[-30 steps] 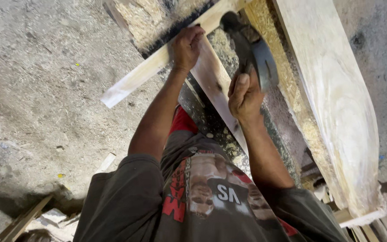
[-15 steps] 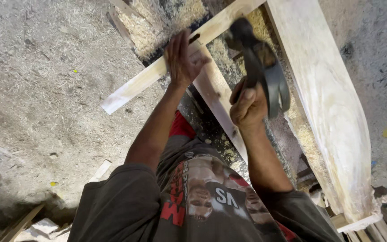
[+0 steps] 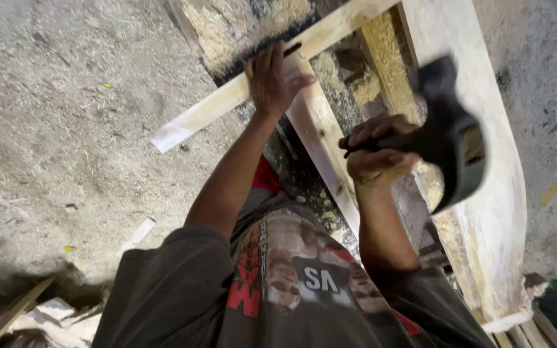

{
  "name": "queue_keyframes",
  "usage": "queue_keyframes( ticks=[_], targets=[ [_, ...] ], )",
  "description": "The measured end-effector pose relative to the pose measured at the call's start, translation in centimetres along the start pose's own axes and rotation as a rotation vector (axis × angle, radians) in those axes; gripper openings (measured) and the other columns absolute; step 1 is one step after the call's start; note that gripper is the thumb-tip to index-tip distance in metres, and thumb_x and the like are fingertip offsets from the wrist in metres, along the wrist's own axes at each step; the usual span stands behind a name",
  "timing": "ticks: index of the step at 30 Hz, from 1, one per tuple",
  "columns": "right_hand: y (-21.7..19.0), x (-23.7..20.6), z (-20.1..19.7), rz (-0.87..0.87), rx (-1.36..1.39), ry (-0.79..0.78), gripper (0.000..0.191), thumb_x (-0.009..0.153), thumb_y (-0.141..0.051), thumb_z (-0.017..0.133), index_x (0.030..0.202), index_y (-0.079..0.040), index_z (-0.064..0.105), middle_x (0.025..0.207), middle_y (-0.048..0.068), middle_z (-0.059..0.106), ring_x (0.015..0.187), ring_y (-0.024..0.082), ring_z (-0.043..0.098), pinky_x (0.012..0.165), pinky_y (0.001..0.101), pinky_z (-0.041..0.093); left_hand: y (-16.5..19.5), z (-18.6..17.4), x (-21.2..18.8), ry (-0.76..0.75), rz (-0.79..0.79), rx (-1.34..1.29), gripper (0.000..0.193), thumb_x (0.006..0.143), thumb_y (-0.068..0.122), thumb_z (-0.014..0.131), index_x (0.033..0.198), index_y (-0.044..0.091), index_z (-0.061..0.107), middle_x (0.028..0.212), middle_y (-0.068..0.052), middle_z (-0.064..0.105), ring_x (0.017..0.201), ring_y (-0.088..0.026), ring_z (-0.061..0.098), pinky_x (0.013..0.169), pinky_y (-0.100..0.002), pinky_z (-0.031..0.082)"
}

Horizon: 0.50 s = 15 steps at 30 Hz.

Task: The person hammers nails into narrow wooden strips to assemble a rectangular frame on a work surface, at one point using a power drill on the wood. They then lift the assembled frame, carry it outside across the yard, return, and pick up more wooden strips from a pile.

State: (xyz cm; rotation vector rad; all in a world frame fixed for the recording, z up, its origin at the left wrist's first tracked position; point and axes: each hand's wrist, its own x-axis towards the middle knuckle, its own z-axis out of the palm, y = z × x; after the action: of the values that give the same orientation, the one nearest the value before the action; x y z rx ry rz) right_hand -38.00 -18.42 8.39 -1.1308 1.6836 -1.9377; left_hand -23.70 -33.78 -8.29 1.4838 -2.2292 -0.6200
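The left hand (image 3: 272,80) lies flat, fingers spread, pressing on a pale wooden slat (image 3: 227,106) that runs slantwise across the frame, its free end jutting out over the sawdust-strewn floor (image 3: 66,129). The right hand (image 3: 376,154) is closed tight round the handle of a dark hatchet (image 3: 452,145), raised well above the wood with its blade turned down and outward, blurred.

The slat crosses a second plank (image 3: 320,148) that runs toward the person's body, and the left hand sits just beside that crossing. Whether any nail or cut is already there cannot be told; no fastener shows. Judging by the lifted tool and the steadying hand, the striking work is under way rather than finished: the pieces are laid in place and held, but nothing shows them as joined or trimmed.

To the right a long, broad pale board (image 3: 491,193) stands on edge, curving down toward the lower right corner; the hatchet head hangs right in front of it, so the room on that side is tight. Between this board and the plank lies a dark gap packed with sawdust. A rough chipboard panel (image 3: 240,26) lies at the slat's upper side. To the left the floor is open, with only loose offcuts (image 3: 53,316) near the lower left corner. The left hand's fingers are near the likely strike zone.
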Motion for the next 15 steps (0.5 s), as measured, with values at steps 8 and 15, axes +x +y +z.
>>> queue_keyframes(
  ticks=[8, 15],
  targets=[
    [5.3, 0.4, 3.2, 0.194, -0.750, -0.432, 0.039, 0.114, -0.032, 0.050, 0.091, -0.003, 0.061, 0.065, 0.023, 0.057, 0.057, 0.040, 0.055, 0.055, 0.0505, 0.044, 0.0, -0.8, 0.2, 0.021, 0.031, 0.066, 0.121, 0.069, 0.092, 0.067, 0.146, 0.001, 0.046, 0.142, -0.020, 0.058, 0.130, -0.033, 0.056, 0.113, -0.053, 0.032],
    [1.5, -1.2, 1.3, -0.054, -0.296, -0.035, 0.048, 0.108, -0.050, 0.044, 0.078, -0.013, 0.052, 0.061, 0.008, 0.052, 0.052, 0.020, 0.053, 0.045, 0.0354, 0.042, 0.0, -0.2, 0.5, 0.028, 0.007, -0.053, 0.118, 0.072, 0.092, 0.066, 0.147, 0.003, 0.047, 0.143, -0.016, 0.061, 0.130, -0.030, 0.057, 0.116, -0.048, 0.036]
  ],
)
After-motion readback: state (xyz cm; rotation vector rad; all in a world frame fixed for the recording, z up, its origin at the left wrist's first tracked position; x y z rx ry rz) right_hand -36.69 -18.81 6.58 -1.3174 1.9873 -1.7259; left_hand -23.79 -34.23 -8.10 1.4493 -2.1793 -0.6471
